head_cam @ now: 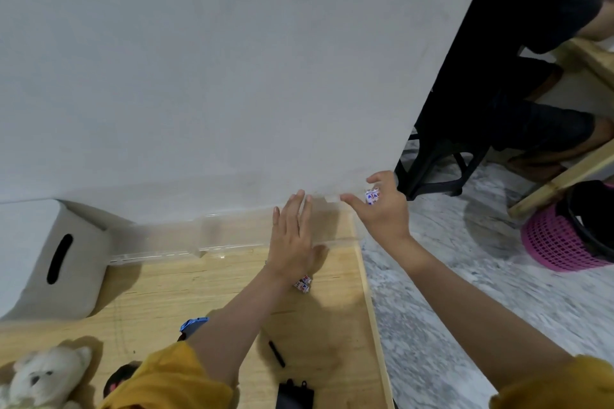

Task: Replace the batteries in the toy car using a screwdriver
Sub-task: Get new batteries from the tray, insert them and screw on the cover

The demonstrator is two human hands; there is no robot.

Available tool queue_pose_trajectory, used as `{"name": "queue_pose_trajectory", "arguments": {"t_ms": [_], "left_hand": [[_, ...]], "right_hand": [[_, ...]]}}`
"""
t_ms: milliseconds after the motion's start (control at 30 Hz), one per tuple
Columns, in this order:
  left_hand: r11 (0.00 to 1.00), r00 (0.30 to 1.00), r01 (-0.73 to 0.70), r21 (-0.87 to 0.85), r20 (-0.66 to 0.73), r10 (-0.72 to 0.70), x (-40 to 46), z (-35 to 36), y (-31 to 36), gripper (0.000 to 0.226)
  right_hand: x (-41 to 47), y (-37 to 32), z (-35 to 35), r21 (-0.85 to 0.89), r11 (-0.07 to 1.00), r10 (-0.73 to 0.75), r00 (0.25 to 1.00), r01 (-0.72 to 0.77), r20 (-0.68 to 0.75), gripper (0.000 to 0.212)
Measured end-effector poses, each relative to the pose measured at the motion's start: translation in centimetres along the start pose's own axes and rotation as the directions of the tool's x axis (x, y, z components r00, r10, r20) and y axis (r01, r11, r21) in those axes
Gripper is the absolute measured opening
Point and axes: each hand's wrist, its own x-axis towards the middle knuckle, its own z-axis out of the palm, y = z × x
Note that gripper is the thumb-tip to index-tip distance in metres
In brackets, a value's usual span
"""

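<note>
Nearest the wearer, a black cover (295,394) lies at the bench (199,279) edge, apparently the battery door, already off. Just beyond it lies a thin black screwdriver (276,353). The car (193,326) sits left of it, near the middle of the bench; only a blue part shows, the rest hidden under the left forearm, so its battery bay cannot be checked. A teddy (43,375) lies at the near left corner.

Farther out, 2 batteries (302,283) with red and blue print lie on the bench beside the left wrist. The left hand (292,239) is flat, fingers straight, pressing on a clear box (212,239) against the wall. The right hand (382,206) pinches 1 more battery (372,196) of the same print above the box's right end.

Step in hand, as judged: fetching or stowing cells at the box. The next move calls for bringing cells back to the car and seating them with polarity matched, then refitting the cover.
</note>
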Motion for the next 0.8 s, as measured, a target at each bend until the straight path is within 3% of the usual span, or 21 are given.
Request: {"name": "queue_pose_trajectory", "arguments": {"t_ms": [133,233,367,500,667,800], "left_hand": [[0.994,0.997,0.035,0.103,0.065,-0.041,0.7,-0.5,-0.6,0.13],[0.988,0.992,0.054,0.142,0.107,-0.07,1.2,-0.8,-0.9,0.145],[0.99,0.99,0.06,0.127,0.117,-0.075,1.6,-0.9,-1.1,0.145],[0.99,0.992,0.058,0.129,0.104,-0.072,1.7,-0.9,-1.2,0.134],[0.986,0.993,0.033,0.161,0.107,-0.051,1.7,-0.6,-1.4,0.138],[0.992,0.993,0.046,0.12,0.106,-0.059,1.6,-0.5,-1.5,0.128]], "right_hand": [[-0.8,-0.2,1.8,0.185,0.983,0.026,0.992,-0.003,-0.123,0.049],[-1.9,0.7,3.5,0.186,0.982,-0.016,1.0,0.013,0.012,0.041],[-1.6,1.9,5.3,0.093,0.988,-0.149,0.941,0.126,0.304,0.032],[-0.6,2.6,6.1,-0.065,0.981,-0.128,0.864,0.183,0.488,0.024],[-0.3,2.4,6.3,-0.102,0.966,-0.15,0.84,0.236,0.522,0.016],[-1.1,2.7,6.2,-0.013,0.955,-0.269,0.878,0.298,0.396,0.008]]}}
